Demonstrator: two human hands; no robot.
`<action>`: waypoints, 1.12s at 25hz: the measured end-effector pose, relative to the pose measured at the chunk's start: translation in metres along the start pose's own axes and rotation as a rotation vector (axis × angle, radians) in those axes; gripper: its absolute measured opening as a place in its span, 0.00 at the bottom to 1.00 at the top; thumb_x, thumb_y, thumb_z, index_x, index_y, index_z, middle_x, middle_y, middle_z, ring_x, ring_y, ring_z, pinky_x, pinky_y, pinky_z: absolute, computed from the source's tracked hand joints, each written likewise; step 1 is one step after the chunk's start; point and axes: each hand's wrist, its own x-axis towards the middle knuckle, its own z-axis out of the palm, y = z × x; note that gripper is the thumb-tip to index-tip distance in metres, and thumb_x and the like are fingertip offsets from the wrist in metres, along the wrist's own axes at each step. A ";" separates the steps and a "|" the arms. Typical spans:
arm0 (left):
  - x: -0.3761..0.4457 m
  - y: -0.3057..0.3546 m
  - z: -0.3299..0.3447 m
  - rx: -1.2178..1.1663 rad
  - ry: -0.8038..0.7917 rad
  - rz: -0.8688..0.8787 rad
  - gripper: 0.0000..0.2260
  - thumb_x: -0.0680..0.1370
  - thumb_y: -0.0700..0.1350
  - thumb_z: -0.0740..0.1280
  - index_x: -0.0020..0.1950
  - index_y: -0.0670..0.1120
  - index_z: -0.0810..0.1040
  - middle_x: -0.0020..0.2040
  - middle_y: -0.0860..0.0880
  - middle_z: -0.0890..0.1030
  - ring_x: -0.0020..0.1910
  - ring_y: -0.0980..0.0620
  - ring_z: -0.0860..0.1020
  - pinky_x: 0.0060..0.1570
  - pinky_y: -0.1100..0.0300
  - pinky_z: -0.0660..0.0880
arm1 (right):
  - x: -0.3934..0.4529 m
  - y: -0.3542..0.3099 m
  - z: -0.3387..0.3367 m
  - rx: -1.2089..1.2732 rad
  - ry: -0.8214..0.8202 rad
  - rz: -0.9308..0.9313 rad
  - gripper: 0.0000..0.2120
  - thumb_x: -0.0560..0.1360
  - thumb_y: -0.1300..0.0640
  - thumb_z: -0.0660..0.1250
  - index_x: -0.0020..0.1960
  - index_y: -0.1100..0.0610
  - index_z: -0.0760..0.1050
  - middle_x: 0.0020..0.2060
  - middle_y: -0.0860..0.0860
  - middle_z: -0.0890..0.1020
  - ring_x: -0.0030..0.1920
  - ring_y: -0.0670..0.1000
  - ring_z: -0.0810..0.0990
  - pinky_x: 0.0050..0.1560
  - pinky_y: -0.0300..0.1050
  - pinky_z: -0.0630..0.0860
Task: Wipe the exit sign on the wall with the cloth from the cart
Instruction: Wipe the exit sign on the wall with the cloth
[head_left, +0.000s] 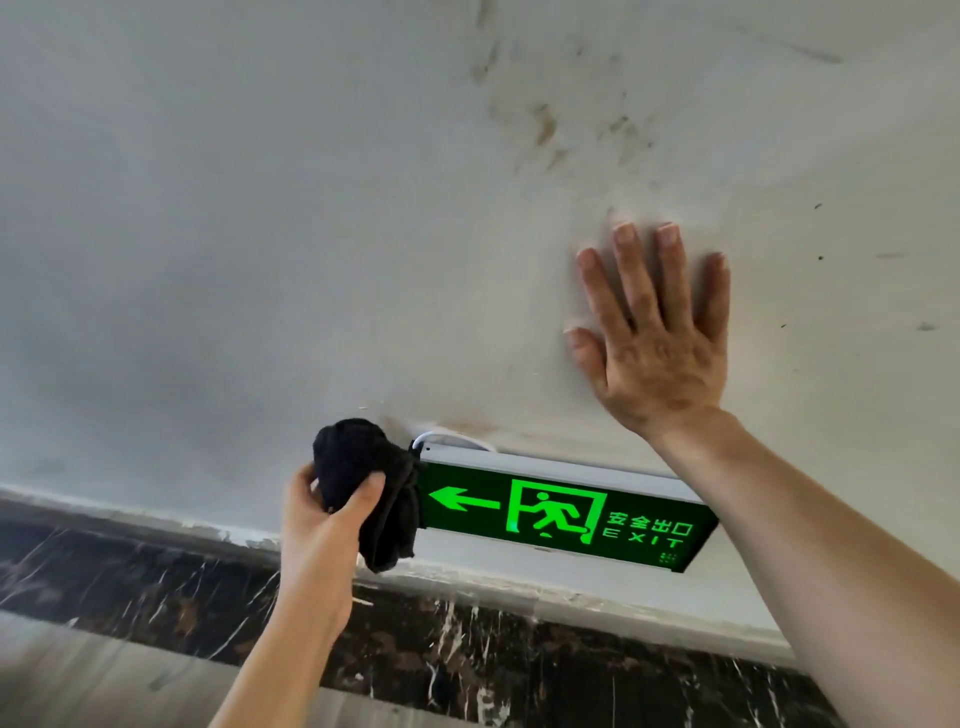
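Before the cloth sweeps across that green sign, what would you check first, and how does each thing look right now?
1. Cloth gripped: ok, the left hand holds the dark cloth bunched.
2. Cloth at the sign: ok, at the exit sign's left end.
3. Body braced: ok, the right hand lies flat on the wall.
4. Sign face clear: ok.
5. Sign firmly mounted: cannot tell.
6. White cable clear of cloth: cannot tell.

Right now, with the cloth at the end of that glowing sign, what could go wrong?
The black cloth in the left hand sits at the exit sign end where a white cable emerges; it might snag the cable. The sign is lit, so a wet cloth could be unsafe. The right hand, flat on the stained wall, may pick up grime.
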 end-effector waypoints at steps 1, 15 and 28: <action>0.005 0.001 0.003 0.051 0.030 0.070 0.21 0.76 0.39 0.74 0.62 0.54 0.70 0.54 0.54 0.81 0.53 0.54 0.81 0.48 0.57 0.80 | -0.001 -0.001 0.004 -0.016 0.041 -0.009 0.31 0.78 0.43 0.58 0.78 0.50 0.53 0.75 0.51 0.57 0.75 0.58 0.51 0.74 0.58 0.40; 0.030 -0.054 0.044 0.372 0.103 0.284 0.25 0.77 0.27 0.64 0.68 0.51 0.71 0.51 0.59 0.77 0.49 0.56 0.77 0.43 0.60 0.75 | -0.001 -0.002 0.013 -0.037 0.169 -0.001 0.31 0.75 0.42 0.58 0.76 0.50 0.58 0.72 0.51 0.62 0.73 0.58 0.58 0.72 0.61 0.50; 0.041 -0.119 0.021 0.455 0.016 0.031 0.16 0.79 0.30 0.63 0.62 0.47 0.72 0.45 0.48 0.81 0.43 0.48 0.79 0.34 0.58 0.72 | 0.002 -0.002 0.016 -0.073 0.192 0.000 0.30 0.76 0.42 0.54 0.75 0.50 0.60 0.72 0.51 0.63 0.73 0.58 0.58 0.73 0.60 0.49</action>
